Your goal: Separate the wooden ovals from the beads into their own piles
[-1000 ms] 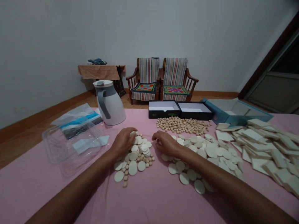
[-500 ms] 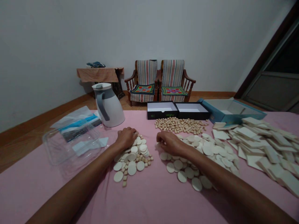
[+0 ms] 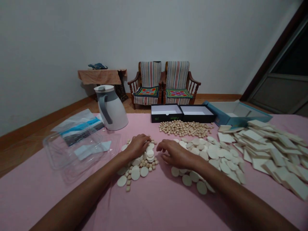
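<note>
My left hand [image 3: 138, 146] rests over a mixed heap of pale wooden discs [image 3: 135, 172] and small wooden cubes [image 3: 128, 183]. Its fingers are curled down at the heap's far side, and what lies under them is hidden. Just across a narrow gap, my right hand [image 3: 175, 154] is above the left edge of a larger pile of wooden discs [image 3: 214, 152]. The right fingers are bent but apart, with nothing visible between them. Part of that pile lies hidden under my right wrist and forearm.
Wooden cubes [image 3: 185, 129] lie heaped before two black box halves [image 3: 166, 118]. A blue box [image 3: 231, 121] and many square wooden tiles [image 3: 269, 144] are at right. A white jug [image 3: 115, 112], clear plastic trays [image 3: 51, 160] and a blue-black package [image 3: 77, 131] stand left.
My left hand has moved right and slightly nearer across the mixed heap. My right hand has shifted slightly left and nearer, its fingers more spread.
</note>
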The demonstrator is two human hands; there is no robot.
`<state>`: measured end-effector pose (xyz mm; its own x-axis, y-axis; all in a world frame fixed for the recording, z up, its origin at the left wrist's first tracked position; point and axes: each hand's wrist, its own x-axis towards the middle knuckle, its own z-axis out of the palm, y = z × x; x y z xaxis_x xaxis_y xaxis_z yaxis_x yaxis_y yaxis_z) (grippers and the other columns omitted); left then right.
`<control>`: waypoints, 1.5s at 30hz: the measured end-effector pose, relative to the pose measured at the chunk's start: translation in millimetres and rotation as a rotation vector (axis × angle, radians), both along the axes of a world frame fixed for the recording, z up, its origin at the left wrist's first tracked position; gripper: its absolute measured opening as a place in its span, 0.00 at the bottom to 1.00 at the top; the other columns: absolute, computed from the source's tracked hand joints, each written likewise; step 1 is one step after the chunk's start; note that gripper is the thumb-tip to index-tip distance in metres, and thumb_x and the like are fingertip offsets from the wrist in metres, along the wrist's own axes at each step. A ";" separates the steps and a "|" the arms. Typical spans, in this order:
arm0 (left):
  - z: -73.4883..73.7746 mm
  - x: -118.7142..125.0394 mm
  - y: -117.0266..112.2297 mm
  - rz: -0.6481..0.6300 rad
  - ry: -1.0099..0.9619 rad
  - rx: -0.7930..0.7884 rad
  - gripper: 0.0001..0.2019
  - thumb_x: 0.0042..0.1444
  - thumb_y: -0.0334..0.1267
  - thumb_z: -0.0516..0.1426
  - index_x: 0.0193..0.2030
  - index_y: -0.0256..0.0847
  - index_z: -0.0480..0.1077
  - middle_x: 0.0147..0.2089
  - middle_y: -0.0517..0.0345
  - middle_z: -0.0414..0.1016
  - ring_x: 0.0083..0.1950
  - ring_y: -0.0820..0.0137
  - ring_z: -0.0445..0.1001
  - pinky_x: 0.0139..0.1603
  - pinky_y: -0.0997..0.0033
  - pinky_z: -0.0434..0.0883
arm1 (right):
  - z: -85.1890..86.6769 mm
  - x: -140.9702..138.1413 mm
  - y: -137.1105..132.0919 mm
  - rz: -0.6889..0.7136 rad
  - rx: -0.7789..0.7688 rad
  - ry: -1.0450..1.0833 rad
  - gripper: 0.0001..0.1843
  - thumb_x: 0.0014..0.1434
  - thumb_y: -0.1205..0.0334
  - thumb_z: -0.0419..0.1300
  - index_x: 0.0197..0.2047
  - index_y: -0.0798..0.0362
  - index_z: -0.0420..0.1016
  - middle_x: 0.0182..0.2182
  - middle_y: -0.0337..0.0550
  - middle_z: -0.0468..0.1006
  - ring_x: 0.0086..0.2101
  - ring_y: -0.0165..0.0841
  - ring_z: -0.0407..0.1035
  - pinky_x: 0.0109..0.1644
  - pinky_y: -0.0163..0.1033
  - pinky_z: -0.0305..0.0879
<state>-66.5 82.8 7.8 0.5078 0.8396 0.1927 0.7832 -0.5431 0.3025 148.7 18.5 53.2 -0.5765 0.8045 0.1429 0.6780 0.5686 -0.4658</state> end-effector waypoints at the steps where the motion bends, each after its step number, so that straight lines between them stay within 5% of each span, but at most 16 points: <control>1: -0.6 -0.1 -0.3 -0.020 -0.016 -0.001 0.11 0.60 0.34 0.51 0.43 0.42 0.73 0.44 0.52 0.75 0.48 0.64 0.72 0.50 0.63 0.66 | -3.6 -12.7 -0.5 0.034 0.025 -0.007 0.14 0.54 0.72 0.55 0.44 0.54 0.71 0.42 0.47 0.74 0.42 0.33 0.67 0.45 0.36 0.60; 5: -1.4 -7.1 -0.8 -0.081 -0.065 -0.019 0.12 0.59 0.32 0.50 0.39 0.42 0.74 0.42 0.55 0.76 0.45 0.67 0.73 0.49 0.67 0.68 | -17.0 -43.9 2.2 0.024 0.042 -0.091 0.18 0.52 0.69 0.56 0.48 0.55 0.68 0.47 0.51 0.71 0.46 0.37 0.65 0.45 0.38 0.60; 10: -0.9 -16.7 -5.1 -0.156 -0.204 -0.065 0.12 0.59 0.32 0.50 0.40 0.41 0.75 0.42 0.54 0.76 0.45 0.68 0.73 0.49 0.68 0.69 | -24.0 -43.3 3.5 -0.013 0.027 -0.055 0.13 0.52 0.73 0.54 0.41 0.56 0.72 0.42 0.48 0.73 0.43 0.36 0.65 0.43 0.36 0.59; 20: -5.4 -26.8 -2.4 -0.092 -0.215 -0.002 0.12 0.59 0.33 0.50 0.44 0.41 0.74 0.45 0.52 0.77 0.47 0.65 0.74 0.51 0.64 0.69 | 23.7 74.3 -13.3 -0.194 -0.076 -0.161 0.08 0.47 0.74 0.55 0.30 0.53 0.72 0.28 0.41 0.74 0.29 0.30 0.64 0.33 0.34 0.54; 23: -6.6 -27.2 -1.3 -0.024 -0.145 0.041 0.12 0.59 0.34 0.52 0.44 0.40 0.75 0.44 0.51 0.78 0.46 0.64 0.74 0.50 0.63 0.69 | 31.4 87.1 -4.3 -0.215 -0.103 -0.213 0.07 0.50 0.72 0.57 0.30 0.52 0.74 0.29 0.42 0.76 0.29 0.31 0.66 0.32 0.34 0.55; 26: -7.2 -27.1 -1.8 0.020 -0.102 0.065 0.11 0.59 0.34 0.52 0.43 0.40 0.75 0.44 0.50 0.78 0.46 0.63 0.74 0.49 0.63 0.68 | 22.2 62.7 15.2 -0.202 -0.042 -0.143 0.06 0.53 0.70 0.57 0.32 0.54 0.75 0.30 0.43 0.76 0.31 0.31 0.68 0.34 0.34 0.57; 34: -10.3 -29.3 -5.0 0.020 -0.085 0.093 0.10 0.58 0.33 0.53 0.41 0.41 0.75 0.42 0.54 0.78 0.46 0.63 0.73 0.48 0.64 0.67 | -34.8 -31.9 70.2 -0.104 0.045 -0.173 0.19 0.55 0.70 0.56 0.50 0.56 0.72 0.42 0.51 0.74 0.42 0.35 0.68 0.42 0.35 0.59; 39: -10.7 -29.2 -6.5 0.047 -0.081 0.101 0.10 0.58 0.33 0.53 0.42 0.41 0.74 0.42 0.53 0.78 0.46 0.63 0.72 0.49 0.63 0.66 | -41.8 -44.4 83.3 -0.132 0.011 -0.219 0.15 0.56 0.69 0.55 0.47 0.54 0.75 0.42 0.50 0.75 0.41 0.34 0.69 0.41 0.34 0.60; 45: -9.8 -27.9 -7.2 0.059 -0.087 0.092 0.10 0.58 0.32 0.53 0.41 0.40 0.74 0.42 0.54 0.78 0.46 0.64 0.73 0.49 0.64 0.66 | -39.6 -27.8 98.7 -0.255 -0.019 -0.267 0.11 0.54 0.69 0.57 0.40 0.54 0.77 0.36 0.48 0.77 0.37 0.35 0.71 0.37 0.34 0.61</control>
<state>-94.4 75.6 -2.0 0.4361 0.8443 0.3115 0.7876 -0.5255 0.3217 120.9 117.3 13.6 -0.3718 0.9283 -0.0017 0.8959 0.3583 -0.2625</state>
